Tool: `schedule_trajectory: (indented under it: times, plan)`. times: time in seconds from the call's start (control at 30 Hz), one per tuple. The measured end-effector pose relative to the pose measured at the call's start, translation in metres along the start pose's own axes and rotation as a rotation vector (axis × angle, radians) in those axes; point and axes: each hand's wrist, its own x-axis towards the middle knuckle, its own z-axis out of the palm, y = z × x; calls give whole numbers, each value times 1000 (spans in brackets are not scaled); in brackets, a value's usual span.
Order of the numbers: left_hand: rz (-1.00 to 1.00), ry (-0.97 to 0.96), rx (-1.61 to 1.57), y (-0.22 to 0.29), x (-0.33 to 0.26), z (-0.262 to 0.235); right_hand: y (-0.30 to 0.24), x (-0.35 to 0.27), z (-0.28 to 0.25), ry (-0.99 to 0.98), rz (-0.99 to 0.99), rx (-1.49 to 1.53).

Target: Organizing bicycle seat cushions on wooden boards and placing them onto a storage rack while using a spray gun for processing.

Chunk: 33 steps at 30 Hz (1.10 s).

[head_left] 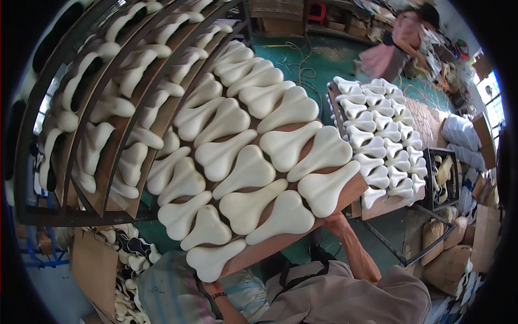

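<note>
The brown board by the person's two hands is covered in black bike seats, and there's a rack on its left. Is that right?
Not quite: the head view shows creamy-white bike seats, not black ones, on the brown board. The left hand and right hand are by it, and the rack is on its left.

Saddle pads (245, 174) are laid all over a board (350, 195), with a rack (86, 217) parked left and a loaded stand (389, 203) set right.
</note>
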Motion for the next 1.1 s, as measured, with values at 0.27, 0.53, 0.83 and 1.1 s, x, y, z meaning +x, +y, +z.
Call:
schedule_trajectory:
  times: [0.27,0.53,0.83,1.1]
  plan:
    - [-28,-110,-133,25,81,84,-22,129,66,-23,-57,-31]
    - [-29,-632,-442,64,181,220,-42,311,82,350,-169,19]
    - [-176,0,-895,129,230,314,-38,425,174,192,-69,-102]
    - [-113,131,-650,120,220,193,87,402,275,274,-64,-7]
